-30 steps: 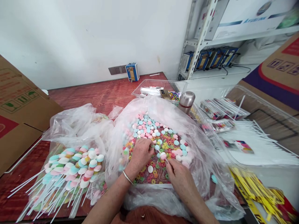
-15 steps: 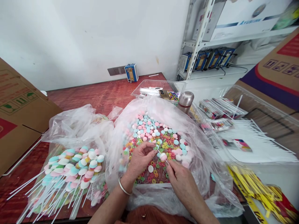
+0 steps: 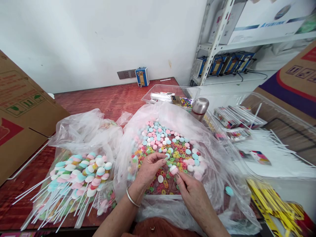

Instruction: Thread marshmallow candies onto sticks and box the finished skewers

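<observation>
Evidently my right hand (image 3: 191, 186) pinched a marshmallow skewer (image 3: 173, 170) just below frame centre; I judged slack fingers could drop it, but couldn't tell whether my left hand (image 3: 150, 167) held anything

A pink-and-white marshmallow pop (image 3: 173, 170) blocks the narrow gap between left hand (image 3: 149, 168) and right hand (image 3: 191, 186); room opens over the ring gummies (image 3: 163, 191) nearer the body. Plastic bag (image 3: 209, 158) folds surround that space, a steel flask (image 3: 200, 106) stands behind-right, and marshmallow skewers (image 3: 80, 174) crowd the left.
</observation>
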{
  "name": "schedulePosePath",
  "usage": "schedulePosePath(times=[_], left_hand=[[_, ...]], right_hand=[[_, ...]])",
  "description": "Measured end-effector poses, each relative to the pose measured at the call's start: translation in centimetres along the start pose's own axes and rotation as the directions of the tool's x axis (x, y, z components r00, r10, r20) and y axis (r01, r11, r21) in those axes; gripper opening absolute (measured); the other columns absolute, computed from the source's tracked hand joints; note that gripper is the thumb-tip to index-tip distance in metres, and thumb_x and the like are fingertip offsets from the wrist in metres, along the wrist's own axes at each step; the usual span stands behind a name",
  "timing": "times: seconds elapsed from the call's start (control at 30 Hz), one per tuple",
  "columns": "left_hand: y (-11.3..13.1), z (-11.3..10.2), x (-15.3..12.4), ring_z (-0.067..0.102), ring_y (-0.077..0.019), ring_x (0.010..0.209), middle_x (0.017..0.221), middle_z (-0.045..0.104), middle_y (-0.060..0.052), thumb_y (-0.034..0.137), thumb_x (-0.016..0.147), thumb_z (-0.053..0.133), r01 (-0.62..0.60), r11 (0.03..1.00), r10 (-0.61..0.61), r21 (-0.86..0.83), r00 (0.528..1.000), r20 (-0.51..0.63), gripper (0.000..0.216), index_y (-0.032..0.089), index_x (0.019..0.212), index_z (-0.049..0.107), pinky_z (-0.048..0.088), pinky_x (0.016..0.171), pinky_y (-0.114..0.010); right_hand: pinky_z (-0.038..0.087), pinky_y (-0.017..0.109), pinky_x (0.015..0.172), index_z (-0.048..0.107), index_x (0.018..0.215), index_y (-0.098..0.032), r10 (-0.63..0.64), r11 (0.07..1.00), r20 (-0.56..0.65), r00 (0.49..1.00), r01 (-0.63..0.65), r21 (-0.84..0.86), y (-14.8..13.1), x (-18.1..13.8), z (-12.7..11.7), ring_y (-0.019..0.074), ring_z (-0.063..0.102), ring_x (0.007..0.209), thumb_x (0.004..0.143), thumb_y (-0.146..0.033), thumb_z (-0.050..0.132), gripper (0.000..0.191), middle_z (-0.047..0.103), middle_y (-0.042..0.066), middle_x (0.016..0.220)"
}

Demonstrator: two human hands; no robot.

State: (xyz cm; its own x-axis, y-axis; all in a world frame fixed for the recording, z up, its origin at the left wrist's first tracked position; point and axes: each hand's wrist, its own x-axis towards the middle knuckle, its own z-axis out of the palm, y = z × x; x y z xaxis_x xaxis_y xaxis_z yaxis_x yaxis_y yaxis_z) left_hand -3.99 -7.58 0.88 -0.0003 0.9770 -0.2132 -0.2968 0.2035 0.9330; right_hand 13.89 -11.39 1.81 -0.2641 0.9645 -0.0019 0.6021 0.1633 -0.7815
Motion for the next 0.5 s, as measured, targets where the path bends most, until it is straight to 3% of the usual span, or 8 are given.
schedulePosePath(times=[0.2,0.3,0.4,0.5], left_hand=[[-0.4,1.1,-0.8,0.061,-0.0113,0.071,0.077,0.063,0.0,0.03,0.062,0.089,0.25,0.922,-0.201,-0.296,0.962,0.187,0.033,0.015,0.08,0.066,0.05,0.07,-0.025],[-0.4,1.4,-0.9,0.062,-0.0105,0.071,0.078,0.064,0.001,0.028,0.062,0.09,0.244,0.878,-0.203,-0.412,0.969,0.142,0.034,0.016,0.084,0.066,0.052,0.072,-0.024],[-0.1,1.5,-0.8,0.064,-0.0114,0.072,0.078,0.066,0.0,0.026,0.06,0.091,0.222,0.885,-0.194,-0.409,0.975,0.108,0.035,0.015,0.083,0.066,0.053,0.074,-0.024],[-0.1,1.8,-1.1,0.064,-0.0123,0.071,0.077,0.067,-0.003,0.028,0.062,0.09,0.26,0.903,-0.225,-0.342,0.964,0.141,0.034,0.013,0.08,0.066,0.052,0.07,-0.024]], right_hand=[[0.048,0.029,0.073,0.063,0.084,-0.019,-0.058,0.998,-0.081,0.995,0.059,0.021,-0.5,-0.2,0.6,0.0195,0.062,0.078,0.099,-0.027,0.033,0.034,0.066,0.007,0.083],[0.052,0.033,0.084,0.067,0.105,-0.019,-0.117,0.993,-0.086,0.989,0.117,-0.004,-0.1,-0.2,0.5,0.0213,0.066,0.093,0.097,-0.023,0.034,0.034,0.07,0.01,0.101],[0.053,0.036,0.091,0.063,0.125,-0.019,-0.103,0.995,-0.054,0.993,0.102,-0.022,0.7,-0.4,0.3,0.0234,0.067,0.11,0.097,-0.025,0.034,0.04,0.07,0.011,0.121],[0.056,0.035,0.079,0.065,0.122,-0.021,-0.021,0.999,-0.012,1.0,0.021,-0.031,1.1,-0.7,0.2,0.025,0.072,0.098,0.098,-0.03,0.031,0.043,0.075,0.01,0.11]])
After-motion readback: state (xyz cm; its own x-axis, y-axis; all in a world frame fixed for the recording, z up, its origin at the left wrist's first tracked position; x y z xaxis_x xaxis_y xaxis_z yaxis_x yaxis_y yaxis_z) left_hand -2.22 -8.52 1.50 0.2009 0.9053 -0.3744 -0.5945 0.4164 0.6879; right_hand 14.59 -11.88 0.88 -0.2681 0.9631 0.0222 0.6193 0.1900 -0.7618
